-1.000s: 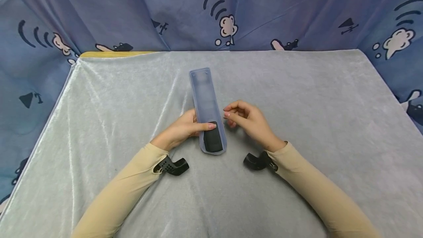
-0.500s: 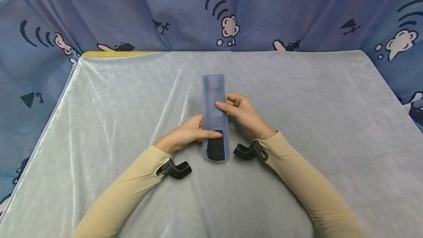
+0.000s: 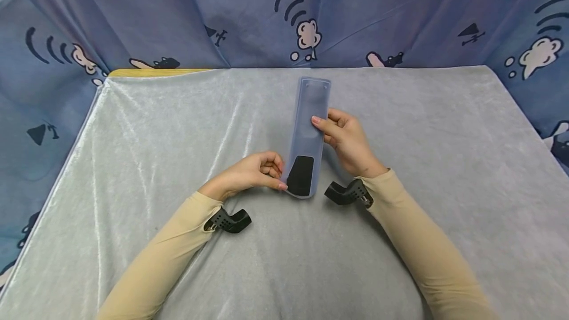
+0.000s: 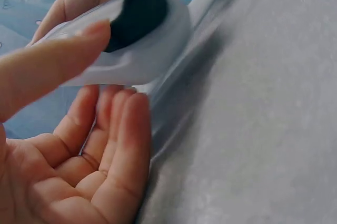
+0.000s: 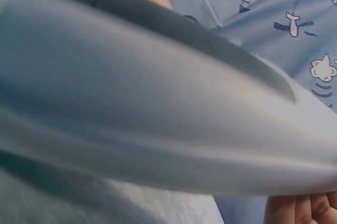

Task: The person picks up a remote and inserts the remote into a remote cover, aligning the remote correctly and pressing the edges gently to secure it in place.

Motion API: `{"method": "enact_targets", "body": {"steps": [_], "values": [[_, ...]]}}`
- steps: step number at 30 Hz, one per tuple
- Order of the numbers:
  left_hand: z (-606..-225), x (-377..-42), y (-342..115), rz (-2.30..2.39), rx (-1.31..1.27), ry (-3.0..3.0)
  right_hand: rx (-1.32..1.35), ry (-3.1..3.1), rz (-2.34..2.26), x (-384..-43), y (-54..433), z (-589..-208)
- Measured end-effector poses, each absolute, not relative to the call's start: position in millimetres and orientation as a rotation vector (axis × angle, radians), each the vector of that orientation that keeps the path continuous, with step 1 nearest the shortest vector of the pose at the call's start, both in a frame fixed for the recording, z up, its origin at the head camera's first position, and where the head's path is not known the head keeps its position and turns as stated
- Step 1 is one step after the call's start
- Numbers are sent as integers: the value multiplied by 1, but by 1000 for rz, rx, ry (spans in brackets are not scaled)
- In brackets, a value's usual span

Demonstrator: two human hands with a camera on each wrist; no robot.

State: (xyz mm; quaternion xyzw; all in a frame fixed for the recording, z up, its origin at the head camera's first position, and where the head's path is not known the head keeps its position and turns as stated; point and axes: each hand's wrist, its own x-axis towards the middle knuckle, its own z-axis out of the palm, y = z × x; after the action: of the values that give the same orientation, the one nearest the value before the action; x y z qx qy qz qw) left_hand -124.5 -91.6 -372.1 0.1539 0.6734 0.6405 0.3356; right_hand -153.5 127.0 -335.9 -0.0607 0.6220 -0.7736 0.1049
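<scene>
My right hand (image 3: 348, 142) pinches a long, flat, translucent bluish sleeve (image 3: 309, 112) by its right edge, thumb on top and fingers behind. A black piece (image 3: 301, 176) shows at the sleeve's near end, its outline narrowing toward the far side. Beside the lower left edge is my left hand (image 3: 249, 174), its thumb tip right at the corner and the other fingers loosely bent. In the left wrist view, the thumb (image 4: 58, 58) overlaps the sleeve while the relaxed fingers (image 4: 134, 134) lie below it. The sleeve's pale side (image 5: 131, 87) fills much of the right wrist view.
A table covered with grey velvet-like cloth (image 3: 422, 127) lies under both hands. Blue patterned curtains (image 3: 249, 14) stand behind and at the sides. A yellow strip (image 3: 155, 72) shows at the far left table edge. Black wrist cameras (image 3: 232, 221) stick out from beige sleeves.
The right hand came in and took hold of the sleeve, which moved right and away and now leans right. The left hand's thumb slid off the black piece to the sleeve's left corner.
</scene>
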Motion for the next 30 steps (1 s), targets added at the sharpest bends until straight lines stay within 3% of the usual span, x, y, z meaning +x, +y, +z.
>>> {"method": "enact_targets", "body": {"steps": [30], "values": [[-374,-124,-87,1643,278,1819,-107,1777,-2396,-156,130,-335]]}}
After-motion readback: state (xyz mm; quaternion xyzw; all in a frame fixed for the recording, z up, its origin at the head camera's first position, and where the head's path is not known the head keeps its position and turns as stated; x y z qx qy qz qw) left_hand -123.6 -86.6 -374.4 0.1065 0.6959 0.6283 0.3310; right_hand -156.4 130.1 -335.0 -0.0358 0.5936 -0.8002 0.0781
